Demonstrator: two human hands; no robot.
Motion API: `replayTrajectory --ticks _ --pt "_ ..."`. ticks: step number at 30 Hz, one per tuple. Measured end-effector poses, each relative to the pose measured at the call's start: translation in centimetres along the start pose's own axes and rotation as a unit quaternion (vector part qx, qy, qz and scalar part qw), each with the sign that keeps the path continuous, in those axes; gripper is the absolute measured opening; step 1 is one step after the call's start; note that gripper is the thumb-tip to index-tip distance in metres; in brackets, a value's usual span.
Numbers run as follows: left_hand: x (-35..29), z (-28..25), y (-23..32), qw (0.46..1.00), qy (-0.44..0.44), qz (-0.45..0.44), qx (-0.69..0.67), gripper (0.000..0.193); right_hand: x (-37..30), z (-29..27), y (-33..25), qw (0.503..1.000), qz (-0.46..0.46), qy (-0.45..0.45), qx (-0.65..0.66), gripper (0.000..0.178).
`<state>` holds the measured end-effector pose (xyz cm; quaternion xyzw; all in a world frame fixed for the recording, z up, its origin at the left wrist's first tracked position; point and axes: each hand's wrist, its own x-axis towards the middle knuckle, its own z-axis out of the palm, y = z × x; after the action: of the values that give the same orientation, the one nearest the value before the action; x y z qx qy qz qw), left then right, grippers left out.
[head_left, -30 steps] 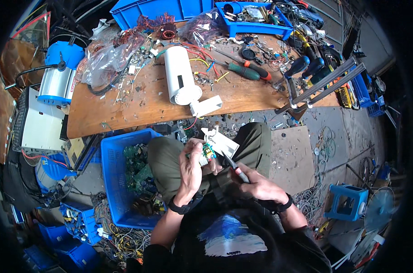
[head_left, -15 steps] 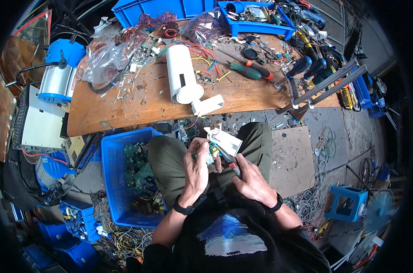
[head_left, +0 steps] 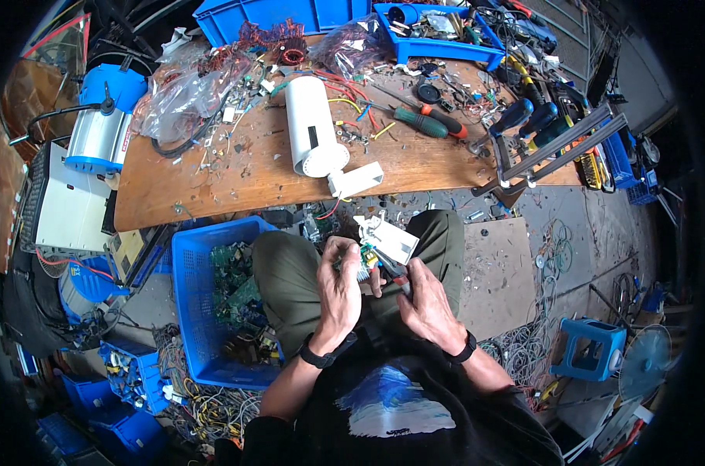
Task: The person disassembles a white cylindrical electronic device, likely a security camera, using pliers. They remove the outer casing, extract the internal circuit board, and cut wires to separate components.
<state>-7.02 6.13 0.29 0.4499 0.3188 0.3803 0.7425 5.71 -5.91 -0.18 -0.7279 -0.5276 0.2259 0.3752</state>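
Note:
My left hand point(head_left: 339, 293) is closed around a small green circuit board point(head_left: 366, 258) with a yellow component, above my lap. A white plastic piece point(head_left: 391, 240) sits against the board's far side. My right hand point(head_left: 430, 304) grips a tool with red-and-grey handles, seemingly pliers point(head_left: 401, 280), whose dark jaws reach toward the board and the white piece. Fingers and parts partly cover the jaws, so I cannot tell whether they touch the board. On the table ahead lies a white cylindrical housing point(head_left: 309, 116) with a white bracket point(head_left: 357, 179) at its near end.
The wooden table point(head_left: 236, 175) carries wire scraps, screwdrivers point(head_left: 421, 123) and a metal stand point(head_left: 515, 155). A blue crate point(head_left: 188, 311) of circuit boards stands left of my legs. Blue bins point(head_left: 446, 46) line the table's back. Cables and a blue stool point(head_left: 589, 347) are at right.
The white piece and board have shifted slightly to the right, and its turn has changed a little. My right hand and the pliers have tilted more upright.

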Motion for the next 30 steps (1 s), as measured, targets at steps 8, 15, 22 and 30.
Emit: replayTrajectory --ticks 8,15,22,30 --pt "-0.1 0.0 0.8 0.997 0.007 0.046 0.061 0.021 -0.6 -0.7 -0.4 0.959 0.113 -0.159 0.207 0.075" --pt "0.0 -0.3 0.8 0.998 -0.007 0.041 0.047 0.021 -0.9 0.3 0.5 0.918 0.151 -0.18 0.319 0.042" --pt "-0.1 -0.2 1.0 0.997 0.01 -0.026 0.078 0.02 -0.6 1.5 1.4 0.998 0.021 0.017 -0.052 0.029" --pt "0.4 -2.2 -0.4 0.989 -0.105 -0.099 -0.017 0.041 -1.1 -0.9 0.8 0.859 0.146 -0.214 0.441 0.012"
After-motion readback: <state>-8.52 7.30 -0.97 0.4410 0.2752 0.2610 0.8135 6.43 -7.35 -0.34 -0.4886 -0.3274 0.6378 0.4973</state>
